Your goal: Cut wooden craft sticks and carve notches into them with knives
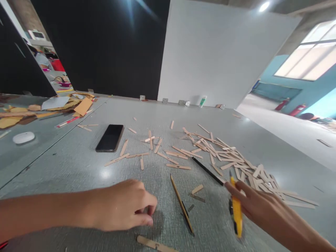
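My left hand (123, 206) rests on the grey table (78, 168) with its fingers curled in a pinch at the tabletop; what they pinch, if anything, is too small to make out. My right hand (258, 206) reaches in from the right and grips a yellow utility knife (236, 210), blade end pointing away from me. Between the hands lies a long thin wooden stick (181, 204). A black pencil (207, 170) lies just beyond the knife. A flat wooden stick (154, 244) lies near the table's front edge, below my left hand.
Several flat wooden sticks (223, 154) are scattered over the middle and right of the table. A black phone (110, 138) lies at the left. Further left are cardboard scraps (78, 105) and a white oval object (23, 137). A white board (217, 52) stands behind.
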Available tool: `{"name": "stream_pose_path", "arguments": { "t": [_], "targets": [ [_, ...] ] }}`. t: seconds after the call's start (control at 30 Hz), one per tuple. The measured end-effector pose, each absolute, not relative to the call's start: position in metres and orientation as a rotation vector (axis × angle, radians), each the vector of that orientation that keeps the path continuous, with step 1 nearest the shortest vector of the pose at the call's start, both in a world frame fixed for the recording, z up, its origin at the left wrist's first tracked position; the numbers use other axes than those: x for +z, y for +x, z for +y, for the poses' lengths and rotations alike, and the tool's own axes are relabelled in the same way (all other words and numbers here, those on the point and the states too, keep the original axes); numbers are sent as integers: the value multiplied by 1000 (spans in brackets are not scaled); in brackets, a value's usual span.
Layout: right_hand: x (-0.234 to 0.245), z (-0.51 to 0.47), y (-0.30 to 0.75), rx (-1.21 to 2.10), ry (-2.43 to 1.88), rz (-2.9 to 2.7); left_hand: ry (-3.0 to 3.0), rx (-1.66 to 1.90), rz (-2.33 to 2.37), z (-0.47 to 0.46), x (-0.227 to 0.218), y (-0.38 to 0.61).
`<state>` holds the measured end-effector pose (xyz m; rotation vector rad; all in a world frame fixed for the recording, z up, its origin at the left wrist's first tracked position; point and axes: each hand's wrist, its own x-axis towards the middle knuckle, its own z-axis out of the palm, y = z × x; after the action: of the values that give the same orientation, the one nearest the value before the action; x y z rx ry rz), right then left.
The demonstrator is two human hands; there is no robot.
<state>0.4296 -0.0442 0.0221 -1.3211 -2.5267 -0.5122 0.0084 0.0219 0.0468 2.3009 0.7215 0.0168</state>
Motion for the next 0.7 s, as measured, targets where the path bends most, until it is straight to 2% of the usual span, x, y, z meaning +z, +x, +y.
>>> {"name": "stream_pose_path", "arguments": {
  "t": [0.1, 0.27, 0.43, 0.5, 0.6, 0.7],
  "targets": [
    [42, -45, 419, -280, -1329, -2452, 2327, -15, 475, 28, 48, 8],
    [56, -56, 386, 511, -1606, -1839, 2400, 48, 238, 6, 31, 12],
    [50, -63, 367, 1072, -1525, -1504, 2435, 86, 67, 1, 25, 14],
    [50, -64, 362, 1122, -1517, -1553, 2410, 136, 107, 11, 29, 13],
    [52, -66, 354, 999, -1616, -1610, 2479, 237, 201, 27, 33, 10],
    [51, -70, 343, 969, -1722, -1467, 2586, 257, 321, 30, 25, 9]
  ]
}}
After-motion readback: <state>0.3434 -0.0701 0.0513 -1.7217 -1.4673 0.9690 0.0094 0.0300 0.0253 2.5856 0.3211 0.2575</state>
